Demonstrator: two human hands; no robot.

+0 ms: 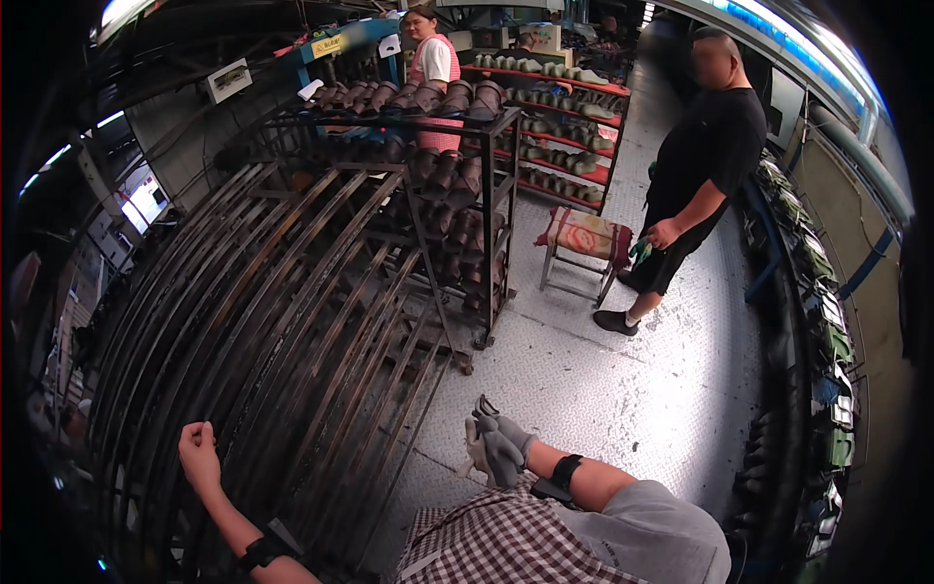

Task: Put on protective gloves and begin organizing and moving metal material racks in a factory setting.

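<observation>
My left hand (pixel 200 456) is bare, with its fingers curled in, over the left part of a dark metal rack (pixel 292 263) of long parallel bars. Whether it grips a bar or anything small cannot be made out. My right hand (pixel 500 450), in a grey glove, is closed in front of my body above the metal floor. A small dark curved item (pixel 485 405) sticks out past its fingers. Pale grey cloth-like material (pixel 473 456) shows beside that hand. Black bands circle both my forearms, and a brown-and-white checked apron (pixel 496 540) covers my front.
A black wheeled rack (pixel 501 219) of brown shoes stands ahead, with a red-shelved rack (pixel 569 127) of greenish shoes behind. A cloth-covered stool (pixel 584 238) stands near a person in black (pixel 710 146). Another person (pixel 435 58) is beyond the racks. A shoe line (pixel 827 321) runs along the right.
</observation>
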